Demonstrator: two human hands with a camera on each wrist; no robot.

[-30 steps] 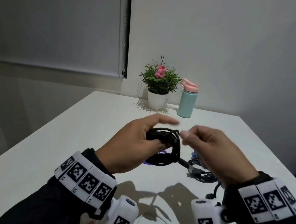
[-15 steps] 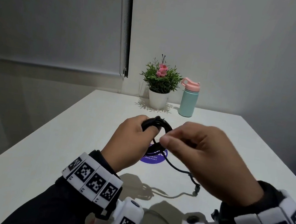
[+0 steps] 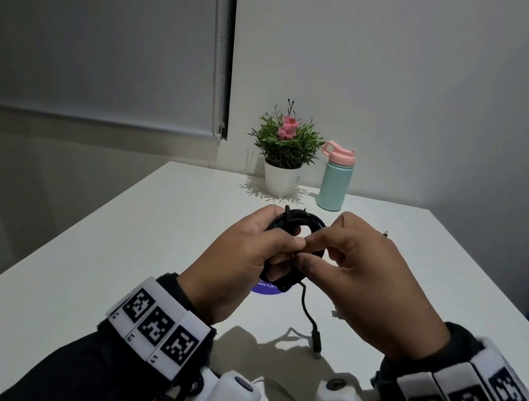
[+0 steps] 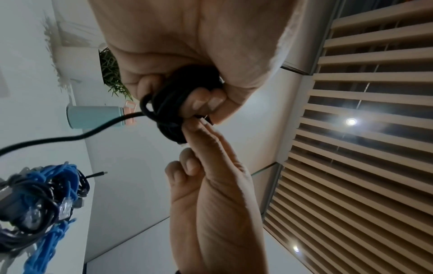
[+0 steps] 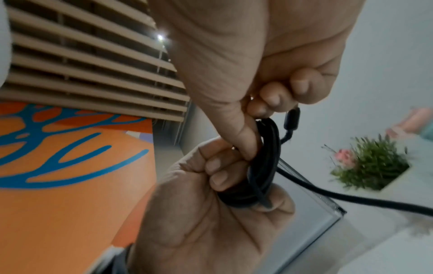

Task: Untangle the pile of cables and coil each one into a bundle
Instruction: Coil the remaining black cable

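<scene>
While the left hand (image 3: pixel 240 259) grips the black cable coil (image 3: pixel 298 221) above the counter (image 3: pixel 110 245), the right hand (image 3: pixel 364 285), pinching its strand, should wrap the tail snugly.

potted plant (image 5: pixel 372 167) blurred, cable pile (image 4: pixel 39 200) cropped
</scene>
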